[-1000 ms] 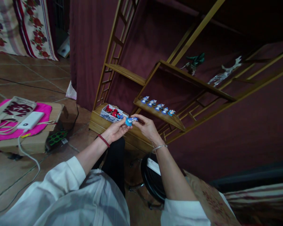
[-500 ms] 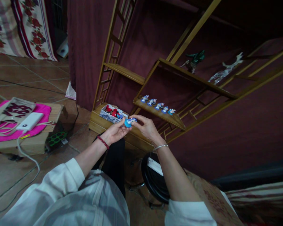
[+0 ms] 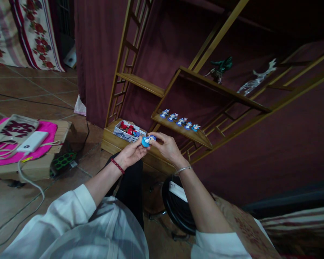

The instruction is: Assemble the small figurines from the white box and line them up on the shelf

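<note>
Between my two hands is a small blue and white figurine (image 3: 148, 140) with a round light-blue base. My left hand (image 3: 131, 154) pinches the base end between thumb and fingers. The fingertips of my right hand (image 3: 166, 146) close on the figurine's purple-blue upper end. Just beyond my left hand, a patterned box (image 3: 124, 135) holds red and blue small items on the low wooden ledge. Several similar figurines (image 3: 180, 121) stand in a row on the wooden shelf (image 3: 175, 126), ahead and to the right of my hands.
A dark green ornament (image 3: 221, 67) and a clear deer-shaped figure (image 3: 257, 79) sit on the upper shelf. At left, a low stand carries a pink cloth (image 3: 47, 133) and a white power bank (image 3: 32, 141) with a cable. A black round stool (image 3: 178, 205) stands below my right arm.
The figurine has turned slightly in my fingers, showing more of its light-blue base. Both hands keep their hold, and the view has shifted a little.
</note>
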`<state>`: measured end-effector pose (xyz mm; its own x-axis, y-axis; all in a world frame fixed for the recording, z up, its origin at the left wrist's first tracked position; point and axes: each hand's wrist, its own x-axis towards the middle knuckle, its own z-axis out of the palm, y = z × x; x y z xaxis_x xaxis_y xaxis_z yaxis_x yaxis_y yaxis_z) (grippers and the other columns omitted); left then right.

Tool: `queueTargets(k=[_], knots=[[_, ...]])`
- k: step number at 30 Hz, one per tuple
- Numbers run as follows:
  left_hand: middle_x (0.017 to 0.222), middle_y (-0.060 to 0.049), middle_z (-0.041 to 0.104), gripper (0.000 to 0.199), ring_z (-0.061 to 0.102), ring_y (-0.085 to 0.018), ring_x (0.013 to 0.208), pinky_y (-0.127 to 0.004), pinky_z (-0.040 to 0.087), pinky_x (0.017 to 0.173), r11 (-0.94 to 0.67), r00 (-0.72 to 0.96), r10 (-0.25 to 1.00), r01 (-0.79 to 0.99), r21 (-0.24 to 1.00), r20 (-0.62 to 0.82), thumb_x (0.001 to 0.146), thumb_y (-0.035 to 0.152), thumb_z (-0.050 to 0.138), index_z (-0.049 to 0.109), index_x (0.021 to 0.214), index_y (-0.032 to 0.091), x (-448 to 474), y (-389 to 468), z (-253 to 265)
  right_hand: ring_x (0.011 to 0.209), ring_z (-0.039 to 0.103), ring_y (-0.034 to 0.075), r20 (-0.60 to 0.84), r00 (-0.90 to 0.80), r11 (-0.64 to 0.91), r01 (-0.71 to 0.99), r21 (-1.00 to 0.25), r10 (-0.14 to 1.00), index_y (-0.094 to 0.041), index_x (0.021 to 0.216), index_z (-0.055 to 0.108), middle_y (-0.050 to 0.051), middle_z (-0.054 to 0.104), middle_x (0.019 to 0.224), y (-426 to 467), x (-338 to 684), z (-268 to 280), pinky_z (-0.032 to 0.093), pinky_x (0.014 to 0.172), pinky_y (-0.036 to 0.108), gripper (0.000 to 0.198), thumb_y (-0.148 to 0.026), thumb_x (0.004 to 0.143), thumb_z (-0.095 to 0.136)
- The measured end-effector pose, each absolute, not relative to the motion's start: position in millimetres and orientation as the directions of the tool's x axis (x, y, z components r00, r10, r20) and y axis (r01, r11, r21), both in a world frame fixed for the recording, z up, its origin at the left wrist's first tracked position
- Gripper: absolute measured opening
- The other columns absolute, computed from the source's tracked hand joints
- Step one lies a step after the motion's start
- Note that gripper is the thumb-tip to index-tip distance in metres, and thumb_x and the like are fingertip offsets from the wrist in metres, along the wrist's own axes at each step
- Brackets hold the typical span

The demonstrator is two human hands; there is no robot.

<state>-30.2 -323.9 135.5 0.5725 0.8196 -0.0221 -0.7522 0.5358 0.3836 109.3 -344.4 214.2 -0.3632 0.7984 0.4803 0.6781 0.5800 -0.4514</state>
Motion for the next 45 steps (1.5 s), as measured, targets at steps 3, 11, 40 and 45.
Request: queueTargets(k=[3,11,40,45], knots=[[0.078,-0.005,0.063,0.021,0.061,-0.012,0.066,-0.019,0.048,0.057,0.525,0.562,0.827,-0.751,0.401,-0.03,0.077,0.031,0.057,0.059,0.086,0.013,-29,-324,134,0.077,0.058,0.014,0.483,-0.365,0.577,0.699,-0.422,0.796,-0.023,0.098,0.063,0.002,0.064,0.089,-346,109,214,0.043,0.073,0.026,0.024,-0.027,0.076,0.055],[0.079,-0.004,0.063,0.022,0.061,-0.012,0.066,-0.02,0.047,0.057,0.504,0.545,0.838,-0.757,0.415,-0.025,0.076,0.032,0.058,0.059,0.088,0.014,-29,-328,136,0.074,0.058,0.014,0.465,-0.316,0.502,0.787,-0.358,0.827,-0.02,0.098,0.061,0.004,0.064,0.09,-353,105,218,0.045,0.07,0.024,0.024,-0.028,0.076,0.055],[0.084,0.0,0.062,0.018,0.058,-0.007,0.072,-0.018,0.045,0.067,0.383,0.44,0.896,-0.833,0.4,0.059,0.071,0.01,0.063,0.06,0.088,0.016,-24,-333,137,0.062,0.059,0.014,0.396,-0.082,0.185,0.956,-0.229,0.915,-0.024,0.09,0.062,0.001,0.066,0.07,-364,97,222,0.038,0.057,0.022,0.027,-0.044,0.075,0.052],[0.084,-0.001,0.062,0.023,0.058,-0.007,0.073,-0.018,0.046,0.068,0.357,0.426,0.903,-0.818,0.451,0.058,0.071,0.009,0.062,0.06,0.093,0.016,-26,-333,137,0.065,0.06,0.015,0.362,-0.042,0.14,0.959,-0.248,0.931,-0.024,0.089,0.063,0.001,0.067,0.071,-365,95,223,0.038,0.058,0.022,0.027,-0.044,0.075,0.051]])
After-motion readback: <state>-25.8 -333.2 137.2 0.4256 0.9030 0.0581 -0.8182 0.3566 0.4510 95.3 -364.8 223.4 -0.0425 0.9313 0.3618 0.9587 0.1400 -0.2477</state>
